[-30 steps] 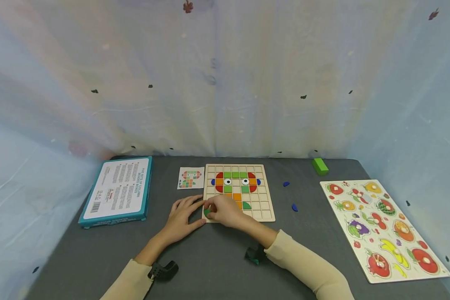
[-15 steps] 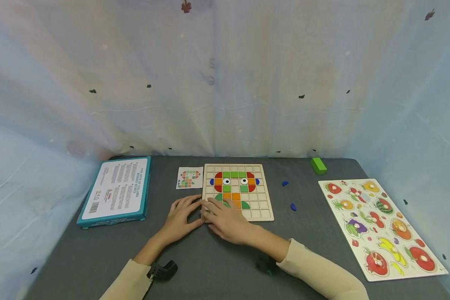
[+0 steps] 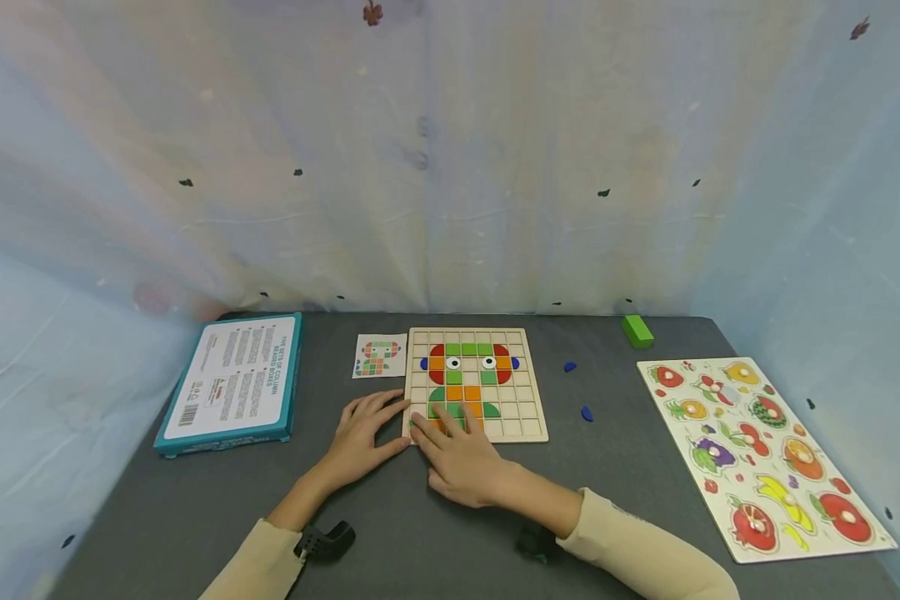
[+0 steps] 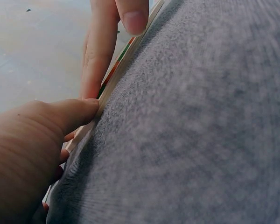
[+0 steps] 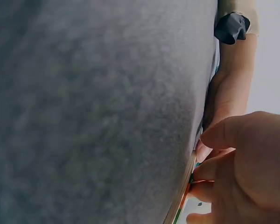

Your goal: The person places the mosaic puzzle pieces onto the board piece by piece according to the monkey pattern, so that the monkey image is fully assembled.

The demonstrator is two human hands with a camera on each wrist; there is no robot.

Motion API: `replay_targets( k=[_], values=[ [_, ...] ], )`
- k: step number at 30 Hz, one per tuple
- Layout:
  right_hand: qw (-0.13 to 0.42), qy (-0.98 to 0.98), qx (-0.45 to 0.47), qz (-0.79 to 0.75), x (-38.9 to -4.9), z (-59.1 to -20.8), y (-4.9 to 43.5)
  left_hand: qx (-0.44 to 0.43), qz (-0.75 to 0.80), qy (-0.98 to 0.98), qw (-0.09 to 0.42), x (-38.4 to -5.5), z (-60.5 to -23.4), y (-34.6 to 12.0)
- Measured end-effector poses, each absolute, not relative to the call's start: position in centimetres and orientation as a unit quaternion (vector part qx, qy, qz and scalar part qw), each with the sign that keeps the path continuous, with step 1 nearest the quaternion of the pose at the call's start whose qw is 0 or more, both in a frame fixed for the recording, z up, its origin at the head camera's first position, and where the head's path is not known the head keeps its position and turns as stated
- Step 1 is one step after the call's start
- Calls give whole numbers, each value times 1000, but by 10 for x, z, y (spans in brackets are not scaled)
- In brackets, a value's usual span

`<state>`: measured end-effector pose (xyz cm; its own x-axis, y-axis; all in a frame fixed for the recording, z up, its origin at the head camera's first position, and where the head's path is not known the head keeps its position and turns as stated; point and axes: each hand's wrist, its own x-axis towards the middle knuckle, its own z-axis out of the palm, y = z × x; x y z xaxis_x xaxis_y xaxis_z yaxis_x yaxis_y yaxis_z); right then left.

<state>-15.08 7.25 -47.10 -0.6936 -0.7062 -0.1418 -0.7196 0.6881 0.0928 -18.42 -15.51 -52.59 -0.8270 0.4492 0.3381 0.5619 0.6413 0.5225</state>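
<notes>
A wooden grid board (image 3: 521, 408) lies on the table, with coloured flat pieces set in its squares as a figure with two eye pieces. My left hand (image 3: 363, 429) rests at the board's left side, its fingers extended. In the left wrist view, the left thumb (image 4: 81, 112) touches the board's edge. My right hand (image 3: 465, 467) reaches over the front edge, spread fingertips on the green and orange pieces at the lower left. Some of those pieces are hidden under the fingers. A pattern card (image 3: 379, 356) with a similar figure lies beside the board's upper left.
Two blue half-round pieces (image 3: 587, 413) lie right of the board. Farther right are a green block (image 3: 637, 332) and a fruit puzzle board (image 3: 768, 458). A teal-edged box (image 3: 232, 379) lies at the left. A curtain (image 3: 450, 167) hangs behind the table.
The right hand first pinched a green piece at the board's lower left corner. Its fingers then spread out, and the hand has drawn back toward the front. The left hand has stayed put.
</notes>
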Motion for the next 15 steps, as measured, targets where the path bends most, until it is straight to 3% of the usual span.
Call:
replay_targets(
  k=[4, 7, 12, 15],
  values=[
    [57, 921, -387, -3, -155, -466, 82, -281, -321, -900, 85, -184, -526, -155],
    [29, 931, -355, -79, -165, -459, 105, -283, -326, -899, 79, -184, -525, -154],
    [-79, 966, -220, -111, -185, -451, 171, -281, -330, -898, 76, -183, -525, -155],
    [-80, 983, -133, -102, -190, -452, 212, -279, -330, -899, 74, -183, -524, -156]
  ],
)
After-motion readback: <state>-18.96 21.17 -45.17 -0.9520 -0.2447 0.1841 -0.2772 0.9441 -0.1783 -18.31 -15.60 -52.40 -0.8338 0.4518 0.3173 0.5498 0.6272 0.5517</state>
